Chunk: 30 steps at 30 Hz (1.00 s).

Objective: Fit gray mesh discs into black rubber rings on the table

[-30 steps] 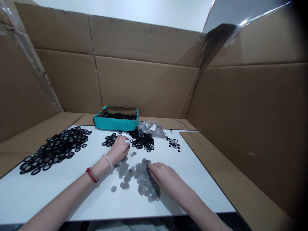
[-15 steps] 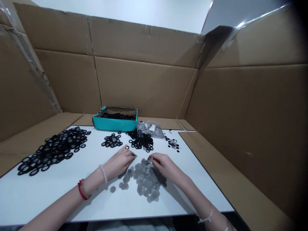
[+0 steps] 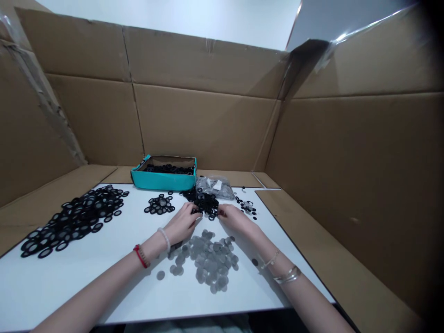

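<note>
My left hand (image 3: 183,223) and my right hand (image 3: 236,218) both reach to the near edge of a heap of black rings (image 3: 205,203) in the middle of the white board (image 3: 104,277). Fingers of both hands are curled in a pinch at the heap; what they hold is too small to make out. Just behind my wrists lies a spread of grey round discs (image 3: 208,259). A small cluster of black rings (image 3: 159,204) lies left of my left hand.
A large pile of black rings with grey centres (image 3: 74,218) lies at the left. A teal box (image 3: 163,172) with black rings stands at the back, a clear plastic bag (image 3: 213,186) beside it. A few rings (image 3: 247,206) lie right. Cardboard walls (image 3: 347,157) surround the board.
Both hands moved away from the grey discs, forward to the middle heap of black rings. The right hand travelled farthest, from among the discs up to the heap.
</note>
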Motion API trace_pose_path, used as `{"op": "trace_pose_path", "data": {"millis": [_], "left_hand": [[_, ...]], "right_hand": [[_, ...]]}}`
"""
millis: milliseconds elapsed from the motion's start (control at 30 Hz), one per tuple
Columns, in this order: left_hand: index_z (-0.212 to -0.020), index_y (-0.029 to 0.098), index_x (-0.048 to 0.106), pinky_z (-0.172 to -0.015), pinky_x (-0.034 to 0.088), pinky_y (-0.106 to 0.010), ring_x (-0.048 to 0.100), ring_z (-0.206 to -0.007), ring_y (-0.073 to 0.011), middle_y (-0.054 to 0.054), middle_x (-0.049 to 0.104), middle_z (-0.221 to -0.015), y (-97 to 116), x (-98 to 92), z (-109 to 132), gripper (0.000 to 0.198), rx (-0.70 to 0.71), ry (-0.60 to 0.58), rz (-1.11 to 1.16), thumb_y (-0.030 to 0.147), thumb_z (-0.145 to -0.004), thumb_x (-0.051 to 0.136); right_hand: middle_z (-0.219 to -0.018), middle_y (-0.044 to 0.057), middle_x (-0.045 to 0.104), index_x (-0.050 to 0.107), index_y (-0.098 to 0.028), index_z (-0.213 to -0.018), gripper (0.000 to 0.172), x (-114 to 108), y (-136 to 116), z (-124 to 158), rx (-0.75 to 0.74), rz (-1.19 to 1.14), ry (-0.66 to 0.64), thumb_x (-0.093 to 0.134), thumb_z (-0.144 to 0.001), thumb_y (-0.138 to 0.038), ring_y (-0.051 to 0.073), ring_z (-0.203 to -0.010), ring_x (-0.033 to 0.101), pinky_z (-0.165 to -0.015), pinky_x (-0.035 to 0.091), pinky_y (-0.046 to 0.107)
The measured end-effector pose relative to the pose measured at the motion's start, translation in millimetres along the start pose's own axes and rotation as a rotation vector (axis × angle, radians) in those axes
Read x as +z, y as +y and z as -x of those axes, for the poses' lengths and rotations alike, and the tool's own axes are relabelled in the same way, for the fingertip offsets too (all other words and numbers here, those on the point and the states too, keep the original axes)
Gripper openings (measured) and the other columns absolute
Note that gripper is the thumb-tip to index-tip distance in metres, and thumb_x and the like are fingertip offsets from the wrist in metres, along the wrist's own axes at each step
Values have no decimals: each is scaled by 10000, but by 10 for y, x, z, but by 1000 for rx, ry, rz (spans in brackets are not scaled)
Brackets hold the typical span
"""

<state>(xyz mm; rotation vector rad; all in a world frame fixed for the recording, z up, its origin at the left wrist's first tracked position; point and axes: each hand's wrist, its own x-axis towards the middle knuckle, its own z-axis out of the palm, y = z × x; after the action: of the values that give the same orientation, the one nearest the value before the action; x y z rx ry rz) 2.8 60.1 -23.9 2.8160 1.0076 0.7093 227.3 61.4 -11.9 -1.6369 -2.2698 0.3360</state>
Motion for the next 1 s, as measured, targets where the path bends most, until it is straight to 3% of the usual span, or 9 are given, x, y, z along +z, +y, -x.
{"op": "trace_pose_path", "data": {"millis": [200, 400, 567, 867, 1000], "left_hand": [[-1057, 178, 608, -980, 345, -515, 340, -1174, -310, -148, 424, -1221, 22, 104, -88, 296, 25, 32, -95, 111, -816, 450], [-979, 185, 630, -1033, 283, -538, 326, -1196, -304, -132, 430, -1227, 64, 28, -56, 248, 90, 19, -164, 123, -829, 443], [-1088, 173, 586, -1033, 286, -552, 337, -1195, -301, -148, 444, -1224, 52, 87, -121, 301, 119, 29, -196, 127, -823, 451], [-826, 197, 666, -1085, 197, -527, 378, -1165, -269, -95, 507, -1169, 88, 6, -143, 183, 137, -16, -157, 163, -822, 487], [-834, 204, 640, -1087, 196, -512, 432, -1094, -240, -70, 544, -1083, 142, -27, -128, 155, 139, -28, -134, 135, -799, 506]], "right_hand": [[-753, 68, 626, 615, -168, -834, 181, -72, 79, -52, 83, 75, 42, 461, -771, -97, 191, -679, 547, -572, 311, 241], [-965, 121, 596, 578, -148, -968, 215, -55, 32, 11, 71, 158, 121, 425, -820, -124, 222, -847, 541, -656, 340, 260], [-881, 52, 612, 631, -185, -825, 184, -31, -33, 100, -73, 192, 31, 452, -841, -147, 174, -854, 542, -678, 354, 217], [-896, 107, 614, 671, -158, -847, 241, -36, -62, 191, -103, 265, -62, 433, -856, -128, 220, -922, 519, -722, 356, 255], [-858, 105, 625, 669, -148, -798, 218, -119, -65, 344, -77, 248, -87, 454, -824, -119, 218, -886, 541, -690, 354, 247]]}}
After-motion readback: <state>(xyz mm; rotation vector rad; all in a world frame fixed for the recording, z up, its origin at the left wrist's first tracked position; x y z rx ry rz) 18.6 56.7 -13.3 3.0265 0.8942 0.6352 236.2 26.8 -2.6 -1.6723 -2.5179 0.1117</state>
